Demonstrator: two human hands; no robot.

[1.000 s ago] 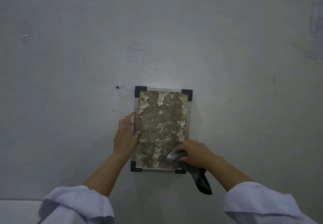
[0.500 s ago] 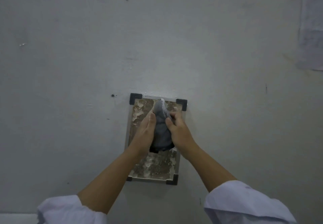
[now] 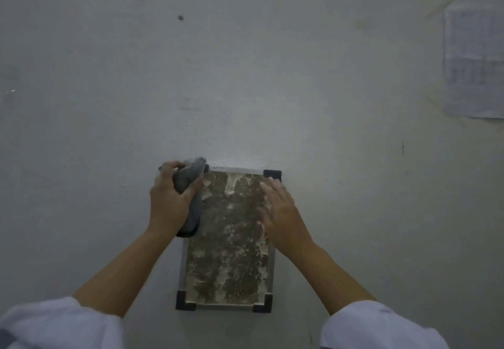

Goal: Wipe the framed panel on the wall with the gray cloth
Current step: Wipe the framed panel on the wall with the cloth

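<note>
A framed panel [image 3: 229, 242] hangs on the grey wall, its surface mottled brown and white, with black corner caps and a thin metal rim. My left hand [image 3: 169, 198] grips the gray cloth [image 3: 191, 185] at the panel's upper left corner, covering that corner cap; the cloth hangs down along the left edge. My right hand [image 3: 278, 207] rests flat with straight fingers on the panel's upper right side, fingertips just under the top right cap.
A sheet of paper [image 3: 474, 62] is stuck to the wall at the upper right. A small screw or hole [image 3: 180, 17] sits in the wall above the panel. White sleeves show at the bottom corners.
The cloth has passed from my right hand into my left hand and gone to the upper left corner. My right hand let go and now lies flat on the panel's right side.
</note>
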